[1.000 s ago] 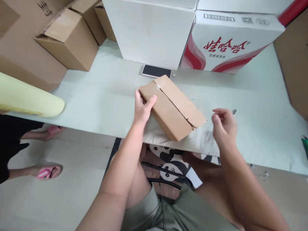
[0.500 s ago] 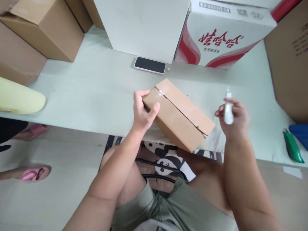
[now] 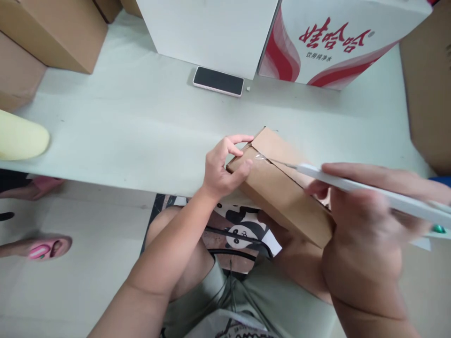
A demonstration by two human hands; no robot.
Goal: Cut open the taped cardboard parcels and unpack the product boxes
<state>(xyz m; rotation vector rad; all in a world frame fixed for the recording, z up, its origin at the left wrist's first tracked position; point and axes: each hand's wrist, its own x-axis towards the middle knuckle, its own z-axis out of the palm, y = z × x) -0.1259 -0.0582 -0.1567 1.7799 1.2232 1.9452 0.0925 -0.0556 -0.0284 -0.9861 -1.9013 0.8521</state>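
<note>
A brown cardboard box lies tilted at the table's front edge, partly overhanging it. Around its far left end is my left hand, fingers on the end and thumb on the upper face. Clear tape shows at that end of the seam. My right hand, somewhat blurred, is closed round a white utility knife. The knife's thin blade points left and meets or hovers just over the seam near the tape; contact cannot be made out. My right hand hides the box's right end.
On the pale table a phone lies before a white box. A red-and-white carton stands at the back right. Brown cartons and a yellow rounded object are at left. Another person's foot shows on the floor.
My right hand has brought the knife left and much closer to the camera, its blade now at the box's seam. The box and my left hand have shifted slightly right. The view has moved a little.
</note>
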